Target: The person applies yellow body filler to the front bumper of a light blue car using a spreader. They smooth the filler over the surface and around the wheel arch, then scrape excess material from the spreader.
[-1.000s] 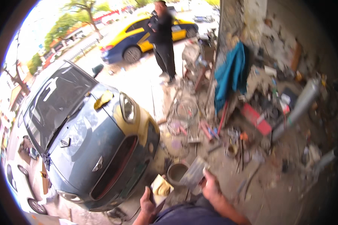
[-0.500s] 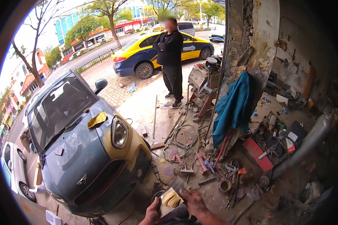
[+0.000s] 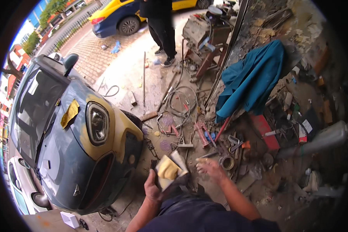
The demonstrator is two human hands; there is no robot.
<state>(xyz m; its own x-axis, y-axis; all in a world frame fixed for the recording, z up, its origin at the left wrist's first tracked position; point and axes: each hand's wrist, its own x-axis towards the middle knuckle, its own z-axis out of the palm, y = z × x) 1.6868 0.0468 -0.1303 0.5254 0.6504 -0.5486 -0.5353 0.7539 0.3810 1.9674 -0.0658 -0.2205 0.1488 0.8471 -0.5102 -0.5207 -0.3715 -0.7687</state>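
Note:
My left hand (image 3: 153,188) grips a flat pale board (image 3: 178,157) by its near left edge, thumb on top. A thick smear of yellow, putty-like paste (image 3: 168,169) lies on the board. Just right of the board, apart from it, my right hand (image 3: 212,169) hangs in the air with its fingers loosely bent and slightly apart. I see nothing in it, though it is somewhat blurred. To the left stands a dull grey-blue car (image 3: 71,166), with yellowish patches around its headlight (image 3: 98,123) and front wing.
A crumpled yellow sheet (image 3: 70,114) and a small block (image 3: 46,164) lie on the bonnet. Cable loops (image 3: 180,102), a round tin (image 3: 226,162), a red jack (image 3: 201,134) and scattered tools litter the ground. A teal cloth (image 3: 251,79) hangs at right. A person (image 3: 161,29) stands beyond.
My view has tipped downward. My right hand has come away from the board's right side and moved right. The left hand still holds the board with the paste.

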